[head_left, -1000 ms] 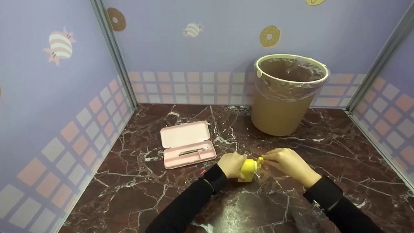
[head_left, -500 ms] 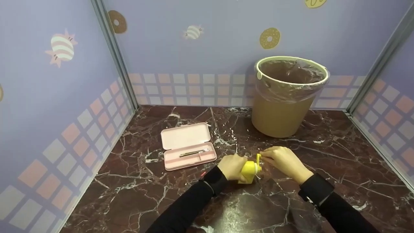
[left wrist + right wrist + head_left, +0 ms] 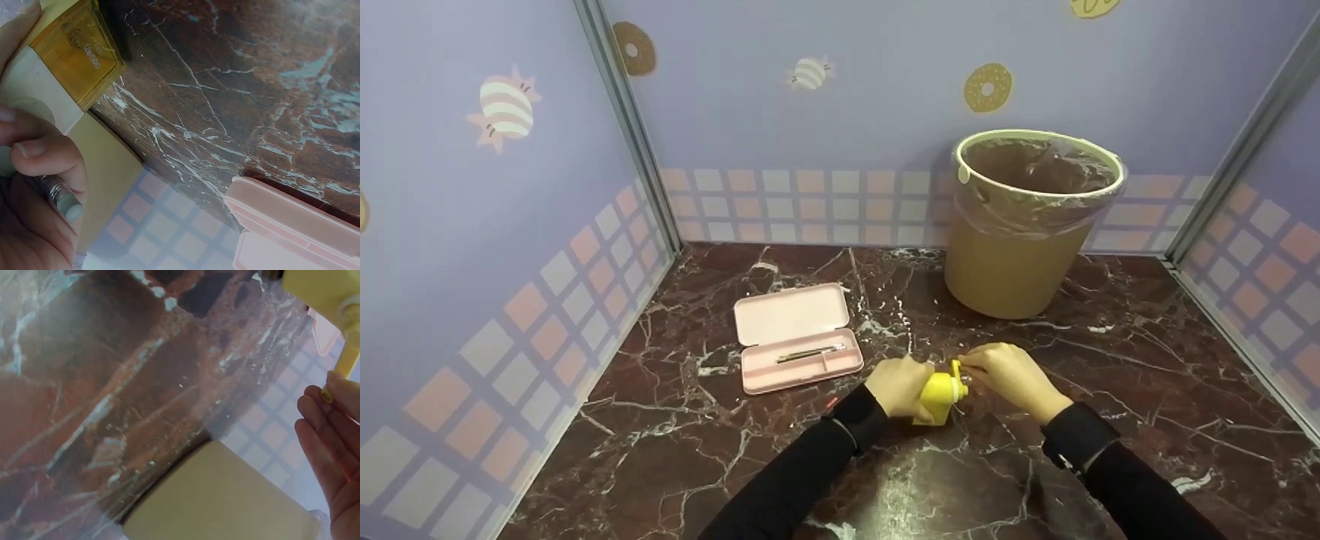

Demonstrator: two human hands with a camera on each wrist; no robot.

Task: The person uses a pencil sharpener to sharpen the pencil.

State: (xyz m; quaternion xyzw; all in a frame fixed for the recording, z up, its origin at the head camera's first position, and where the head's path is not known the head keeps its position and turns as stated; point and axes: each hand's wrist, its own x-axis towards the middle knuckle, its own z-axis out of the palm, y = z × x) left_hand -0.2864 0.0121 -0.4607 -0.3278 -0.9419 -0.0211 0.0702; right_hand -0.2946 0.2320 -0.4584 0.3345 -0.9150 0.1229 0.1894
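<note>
The tabletop is dark red-brown stone with white veins, and small pale specks are scattered over it. Lilac walls enclose it, printed with sweets and doughnuts above a checked band of pink and pale squares; grey metal strips run up the corners.

Taking the yellow sharpener as the clock's centre, with 12 pointing away from the person, a tan bin with a clear liner stands at 1 o'clock near the back wall. At 10 o'clock lies a pink pencil case, lid tipped back, with slim dark pencils inside.

The left hand grips the sharpener from its 9 o'clock side — so the sharpener sits at that hand's 3 o'clock, against the fingers. A pencil shows its metal band and pale end among the same hand's fingers; its other end is hidden. The right hand, at the sharpener's 2 to 3 o'clock, pinches the end of the yellow crank — the sharpener's body lies just beyond, towards that hand's 8 o'clock.
</note>
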